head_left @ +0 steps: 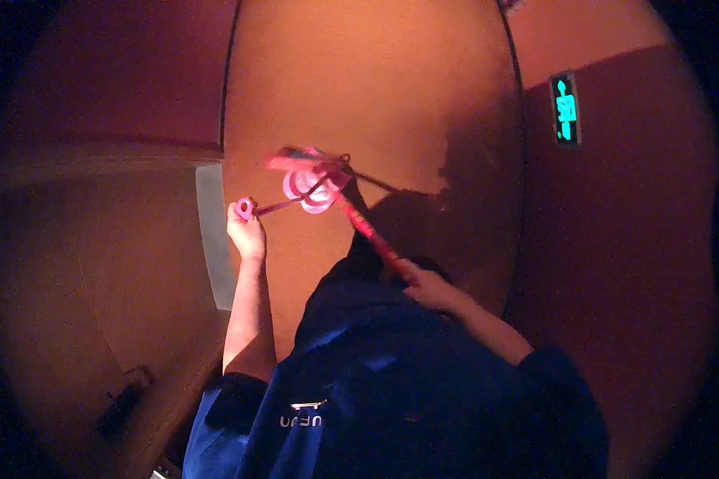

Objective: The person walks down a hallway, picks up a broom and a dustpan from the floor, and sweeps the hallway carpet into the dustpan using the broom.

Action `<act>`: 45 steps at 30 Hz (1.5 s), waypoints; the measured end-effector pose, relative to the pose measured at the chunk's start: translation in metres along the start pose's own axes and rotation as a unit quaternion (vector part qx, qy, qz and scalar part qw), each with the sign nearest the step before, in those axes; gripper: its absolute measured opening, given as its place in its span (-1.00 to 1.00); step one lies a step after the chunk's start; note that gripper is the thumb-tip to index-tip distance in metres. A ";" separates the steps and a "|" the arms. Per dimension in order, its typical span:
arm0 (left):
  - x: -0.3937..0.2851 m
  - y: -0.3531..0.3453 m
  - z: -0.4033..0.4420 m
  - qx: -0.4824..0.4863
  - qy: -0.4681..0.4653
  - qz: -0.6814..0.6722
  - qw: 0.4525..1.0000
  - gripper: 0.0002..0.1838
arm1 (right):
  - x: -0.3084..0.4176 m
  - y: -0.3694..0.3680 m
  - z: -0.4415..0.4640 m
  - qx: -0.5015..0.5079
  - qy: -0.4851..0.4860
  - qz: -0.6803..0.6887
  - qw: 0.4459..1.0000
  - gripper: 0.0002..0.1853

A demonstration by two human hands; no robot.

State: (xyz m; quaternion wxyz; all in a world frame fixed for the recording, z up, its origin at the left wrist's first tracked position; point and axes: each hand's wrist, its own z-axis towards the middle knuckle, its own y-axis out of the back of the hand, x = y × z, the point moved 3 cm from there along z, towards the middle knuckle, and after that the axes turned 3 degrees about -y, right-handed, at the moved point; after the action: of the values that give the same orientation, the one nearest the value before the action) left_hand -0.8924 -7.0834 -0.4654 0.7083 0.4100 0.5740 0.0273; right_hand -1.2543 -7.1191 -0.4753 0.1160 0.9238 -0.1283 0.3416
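Note:
My right hand (431, 289) is wrapped round the lower end of a red stick (367, 230), which slants up and to the left. At the stick's far end is a pink rounded piece (315, 206) with a pale middle, blurred by motion, so its exact kind is unclear. A dark thin cord or rod (280, 205) runs from there to a small pink piece with a round hole (245, 209). My left hand (249, 236) is closed on that small pink piece, its fingertips beside the hole.
Orange-lit floor (367, 72) stretches ahead between dark edges. A lit green sign (566, 110) is on the reddish wall at right. At left stands a brown panel with a grey strip (214, 239) and a dark handle-like shape (124, 403). My shadow falls on the floor.

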 end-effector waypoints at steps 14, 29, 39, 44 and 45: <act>-0.012 -0.031 0.027 -0.140 0.081 -0.036 0.986 -0.92 | 0.016 0.192 0.127 -0.085 -0.072 -0.154 0.982 -0.30; -0.006 -0.089 0.133 -0.233 0.142 -0.157 0.949 -0.96 | 0.028 0.397 0.215 -0.211 -0.049 0.038 0.975 -0.49; -0.014 -0.136 0.326 -0.141 0.117 -0.080 0.980 -0.91 | 0.204 0.328 0.328 -0.029 -0.047 -0.183 0.982 -0.42; -0.070 -0.184 0.434 -0.138 0.066 -0.057 0.987 -0.89 | 0.266 0.386 0.338 -0.027 -0.012 -0.001 1.000 -0.40; -0.067 -0.178 0.448 -0.140 0.074 -0.085 0.984 -0.88 | 0.265 0.395 0.352 -0.060 -0.012 -0.030 0.998 -0.32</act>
State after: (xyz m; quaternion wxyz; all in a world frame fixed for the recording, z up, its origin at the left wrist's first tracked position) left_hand -0.6178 -7.4821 -0.5192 0.7139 0.2538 0.6480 0.0772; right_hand -0.9727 -7.6386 -0.5107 0.1801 0.9227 -0.1222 0.3181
